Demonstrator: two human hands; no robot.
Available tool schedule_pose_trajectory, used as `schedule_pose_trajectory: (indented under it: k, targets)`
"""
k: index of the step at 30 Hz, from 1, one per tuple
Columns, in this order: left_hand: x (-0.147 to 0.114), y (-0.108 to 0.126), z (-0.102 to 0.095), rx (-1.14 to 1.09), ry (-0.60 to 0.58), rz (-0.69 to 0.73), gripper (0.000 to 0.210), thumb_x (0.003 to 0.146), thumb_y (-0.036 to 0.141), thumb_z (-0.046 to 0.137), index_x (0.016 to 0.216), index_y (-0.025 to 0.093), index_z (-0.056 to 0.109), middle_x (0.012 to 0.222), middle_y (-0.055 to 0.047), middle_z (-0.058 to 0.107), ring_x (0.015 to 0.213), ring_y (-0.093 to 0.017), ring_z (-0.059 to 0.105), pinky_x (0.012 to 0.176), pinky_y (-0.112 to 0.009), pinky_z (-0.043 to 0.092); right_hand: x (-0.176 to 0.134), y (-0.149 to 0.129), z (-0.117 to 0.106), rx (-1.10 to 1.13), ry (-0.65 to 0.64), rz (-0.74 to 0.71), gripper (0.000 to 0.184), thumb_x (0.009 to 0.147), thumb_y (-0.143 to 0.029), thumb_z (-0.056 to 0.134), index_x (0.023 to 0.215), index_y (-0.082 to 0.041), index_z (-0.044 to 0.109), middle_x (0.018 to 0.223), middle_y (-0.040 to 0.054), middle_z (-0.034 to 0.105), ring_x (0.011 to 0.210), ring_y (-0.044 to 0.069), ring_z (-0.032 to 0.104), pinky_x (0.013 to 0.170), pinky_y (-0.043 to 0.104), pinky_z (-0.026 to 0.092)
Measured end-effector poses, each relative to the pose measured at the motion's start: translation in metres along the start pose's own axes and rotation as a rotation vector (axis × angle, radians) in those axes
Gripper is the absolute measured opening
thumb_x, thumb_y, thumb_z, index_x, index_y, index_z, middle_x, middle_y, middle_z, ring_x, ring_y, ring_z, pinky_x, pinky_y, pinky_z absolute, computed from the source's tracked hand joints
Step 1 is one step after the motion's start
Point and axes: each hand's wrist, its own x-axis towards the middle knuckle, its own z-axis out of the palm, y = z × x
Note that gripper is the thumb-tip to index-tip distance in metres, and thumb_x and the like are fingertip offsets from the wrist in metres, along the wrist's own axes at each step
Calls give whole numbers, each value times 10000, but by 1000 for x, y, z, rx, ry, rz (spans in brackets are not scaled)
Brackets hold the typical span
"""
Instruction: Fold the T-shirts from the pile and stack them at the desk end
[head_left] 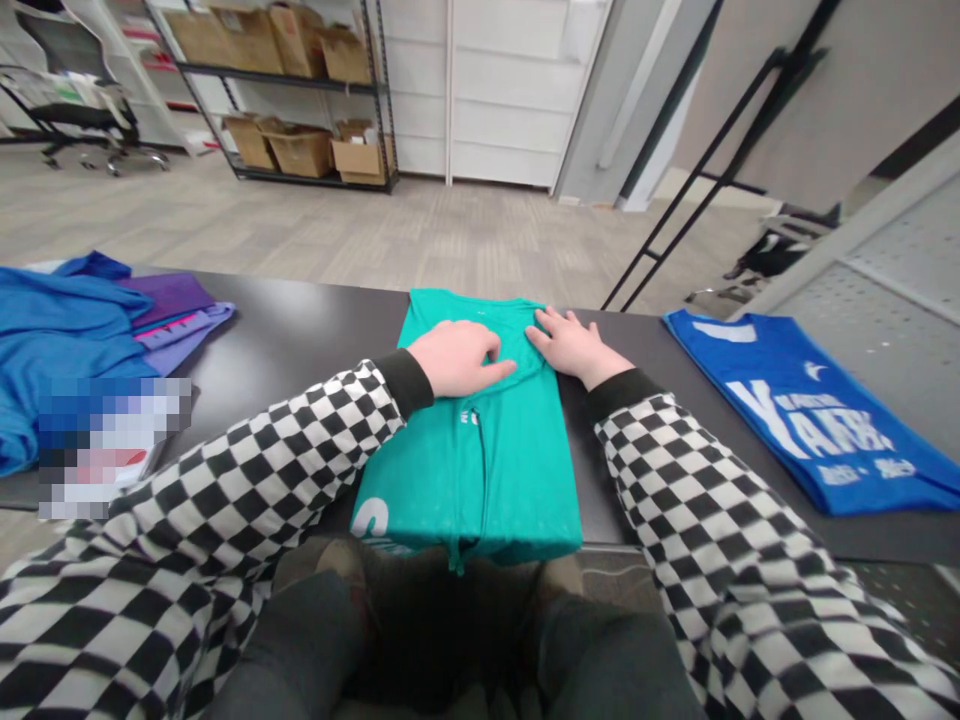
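A teal T-shirt [517,470] lies on the dark table with its neckline at the far edge. Its sides are folded inward, meeting along a gap down the middle, and its lower end hangs over the near edge. White print shows at its lower left corner. My left hand [457,358] rests on the upper part of the shirt, fingers curled downward and thumb held apart, gripping no visible fabric. At the shirt's upper right edge, my right hand [570,345] lies flat with its fingers spread, touching the cloth.
On the right of the table [300,310] lies a folded blue shirt [817,410] with white lettering. A loose heap of blue garments [67,340] and purple garments [180,300] covers the left end. Beyond stand a shelf with cardboard boxes [300,150] and a black metal frame [697,190].
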Motion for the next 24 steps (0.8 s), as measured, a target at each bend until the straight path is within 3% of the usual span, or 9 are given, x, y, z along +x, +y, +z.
schedule_pose_trajectory:
  k: [5,8,10,12,14,15,17,19,24]
  targets:
    - [-9,26,5,-207,-57,52,241,902,416,787,1019,212,733,1021,-59,792,979,-279,744,898,-401,551,-1,-1,0,12,5,6,729,1139,-664,388,1764,-295,462,1880,88,308,1711,528,257,1309,884,134]
    - [-14,27,-3,-544,-229,193,342,923,424,784,1187,212,732,1021,-34,809,881,-215,750,817,-337,567,-1,-1,0,19,3,14,731,1140,-651,396,1768,-282,456,1880,93,304,1713,529,250,1312,881,124]
    - [-13,23,-6,-654,-259,251,361,986,441,715,1261,207,736,1019,-34,824,877,-204,762,837,-332,584,0,0,1,24,8,12,727,1139,-653,398,1765,-287,461,1880,94,308,1713,531,249,1307,888,115]
    - [-11,16,-4,-580,-121,222,337,1057,407,596,1257,195,763,1102,-67,839,1000,-224,781,959,-367,590,2,1,2,29,14,4,725,1136,-668,404,1755,-296,477,1878,95,315,1709,533,256,1302,893,115]
    - [-8,8,3,-391,0,169,409,1088,406,537,1339,180,767,1356,-128,807,1282,-278,736,1158,-438,526,2,2,3,32,12,-4,730,1131,-684,413,1747,-301,488,1876,99,322,1706,533,265,1302,892,124]
    - [-7,4,8,-290,-5,146,484,1093,447,539,1444,177,733,1525,-155,732,1446,-318,651,1255,-491,455,2,2,3,34,12,-4,731,1129,-688,415,1745,-301,491,1875,100,325,1705,533,267,1304,890,126]
    - [-8,1,16,-131,-122,113,706,1089,587,550,1670,187,571,1797,-175,464,1680,-398,394,1369,-603,277,2,2,3,35,16,-2,728,1130,-685,415,1745,-303,492,1873,99,330,1706,532,267,1306,889,125]
    - [-10,2,20,-53,-239,92,881,1079,723,509,1784,203,411,1890,-167,245,1751,-446,205,1389,-682,152,1,1,2,32,17,0,720,1134,-670,410,1747,-301,488,1873,98,331,1707,532,263,1304,892,122]
    - [-14,3,21,-12,-186,80,915,1097,780,428,1832,250,304,1905,-134,180,1770,-426,133,1402,-684,53,-1,-3,-1,14,-10,12,709,1143,-633,393,1761,-292,465,1885,81,294,1720,520,236,1314,882,119]
